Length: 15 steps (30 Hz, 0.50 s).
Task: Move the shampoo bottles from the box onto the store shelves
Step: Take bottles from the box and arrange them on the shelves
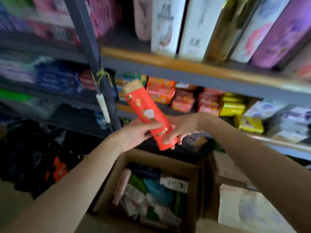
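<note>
Fingers of left hand [134, 133] and right hand [180, 130] gripping red shampoo bottle [148, 113] (cap toward 11 o'clock), open box [151, 190] at 6 o'clock, shelves [185, 64] at 12.

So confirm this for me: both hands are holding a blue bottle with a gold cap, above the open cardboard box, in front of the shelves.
Not quite: the bottle is red, not blue. The head view shows the left hand and right hand both gripping its lower half, gold cap uppermost, above the open cardboard box and in front of the shelves.
</note>
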{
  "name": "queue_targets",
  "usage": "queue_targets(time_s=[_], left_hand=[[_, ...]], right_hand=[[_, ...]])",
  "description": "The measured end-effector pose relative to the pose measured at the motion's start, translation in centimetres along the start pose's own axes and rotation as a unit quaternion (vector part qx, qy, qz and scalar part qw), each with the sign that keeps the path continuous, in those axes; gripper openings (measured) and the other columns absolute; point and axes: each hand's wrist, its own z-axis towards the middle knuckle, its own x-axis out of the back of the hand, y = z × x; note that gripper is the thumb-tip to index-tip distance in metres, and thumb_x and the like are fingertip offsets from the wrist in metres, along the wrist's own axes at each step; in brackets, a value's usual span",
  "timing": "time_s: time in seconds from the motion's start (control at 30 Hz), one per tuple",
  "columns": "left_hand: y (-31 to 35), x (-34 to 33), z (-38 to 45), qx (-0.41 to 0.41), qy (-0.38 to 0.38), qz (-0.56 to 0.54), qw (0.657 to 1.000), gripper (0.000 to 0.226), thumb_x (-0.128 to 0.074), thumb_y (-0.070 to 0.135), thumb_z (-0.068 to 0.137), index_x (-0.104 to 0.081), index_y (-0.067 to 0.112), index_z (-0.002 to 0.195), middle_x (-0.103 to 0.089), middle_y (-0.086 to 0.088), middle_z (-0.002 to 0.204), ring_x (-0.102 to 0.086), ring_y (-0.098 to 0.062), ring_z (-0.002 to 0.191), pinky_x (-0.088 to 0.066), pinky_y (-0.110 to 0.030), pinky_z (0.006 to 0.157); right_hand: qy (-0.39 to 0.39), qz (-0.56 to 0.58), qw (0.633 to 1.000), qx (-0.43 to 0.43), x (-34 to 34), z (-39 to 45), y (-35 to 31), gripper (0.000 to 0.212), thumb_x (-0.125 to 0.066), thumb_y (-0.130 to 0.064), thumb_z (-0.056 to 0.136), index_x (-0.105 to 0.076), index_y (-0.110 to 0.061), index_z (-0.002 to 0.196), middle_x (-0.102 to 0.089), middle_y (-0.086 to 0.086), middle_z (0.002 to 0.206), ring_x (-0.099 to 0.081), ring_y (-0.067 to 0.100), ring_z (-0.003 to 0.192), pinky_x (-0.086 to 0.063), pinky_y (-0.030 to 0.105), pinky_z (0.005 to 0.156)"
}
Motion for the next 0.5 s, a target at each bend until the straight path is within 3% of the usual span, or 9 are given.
queue_targets(time_s=[0.07, 0.13, 0.2, 0.3, 0.37, 0.5], left_hand=[[5.2, -3.7, -0.4, -0.09, 0.009, 0.097, 0.991, 0.03, -0.062, -0.001, 0.079, -0.06, 0.012, 0.107, -0.072, 0.003, 0.091, -0.067, -0.009, 0.082, -0.054, -0.023, 0.076], [10.0, -8.3, -0.9, -0.179, 0.024, 0.162, 0.97, 0.026, -0.066, 0.0, 0.077, -0.065, 0.015, 0.098, -0.073, 0.009, 0.079, -0.067, -0.004, 0.074, -0.053, -0.023, 0.077], [14.4, -13.6, -1.4, -0.257, 0.041, 0.186, 0.947, 0.025, -0.069, 0.004, 0.077, -0.065, 0.015, 0.1, -0.071, 0.009, 0.08, -0.065, -0.004, 0.073, -0.052, -0.02, 0.073], [20.0, -21.5, -2.4, -0.361, 0.03, 0.211, 0.908, 0.028, -0.069, 0.009, 0.08, -0.063, 0.014, 0.107, -0.067, 0.0, 0.09, -0.061, -0.004, 0.073, -0.048, -0.013, 0.063], [22.8, -25.9, -3.0, -0.422, 0.01, 0.258, 0.869, 0.029, -0.068, 0.013, 0.083, -0.062, 0.016, 0.11, -0.066, 0.003, 0.089, -0.059, 0.002, 0.068, -0.046, -0.01, 0.06], [26.1, -30.7, -4.3, -0.493, -0.007, 0.381, 0.782, 0.03, -0.067, 0.017, 0.084, -0.056, 0.017, 0.112, -0.065, 0.004, 0.103, -0.059, -0.001, 0.082, -0.045, -0.01, 0.077]], right_hand=[[0.125, -0.046, 0.991, 0.019, 1.8, -4.6, -2.4, 0.023, -0.069, -0.016, 0.084, -0.059, -0.015, 0.105, -0.065, -0.002, 0.091, -0.062, 0.013, 0.079, -0.053, 0.024, 0.07], [0.289, -0.091, 0.951, 0.061, 3.3, -8.8, -4.4, 0.044, -0.077, -0.031, 0.074, -0.06, -0.015, 0.112, -0.068, 0.002, 0.102, -0.064, 0.018, 0.091, -0.053, 0.034, 0.085], [0.487, -0.138, 0.856, 0.11, 4.1, -13.3, -6.5, 0.056, -0.079, -0.04, 0.068, -0.058, -0.017, 0.115, -0.067, 0.004, 0.106, -0.063, 0.017, 0.095, -0.05, 0.033, 0.087], [0.711, -0.152, 0.665, 0.17, 4.8, -20.3, -9.5, 0.067, -0.064, -0.055, 0.064, -0.055, -0.013, 0.116, -0.059, 0.002, 0.099, -0.062, 0.024, 0.094, -0.047, 0.032, 0.073], [0.764, -0.134, 0.594, 0.214, 6.1, -24.2, -10.4, 0.069, -0.055, -0.055, 0.063, -0.056, -0.01, 0.115, -0.054, -0.003, 0.094, -0.062, 0.026, 0.092, -0.049, 0.038, 0.072], [0.788, -0.131, 0.544, 0.256, 8.1, -29.7, -10.5, 0.056, -0.066, -0.033, 0.069, -0.05, -0.006, 0.116, -0.059, 0.001, 0.096, -0.062, 0.027, 0.091, -0.045, 0.034, 0.067]])
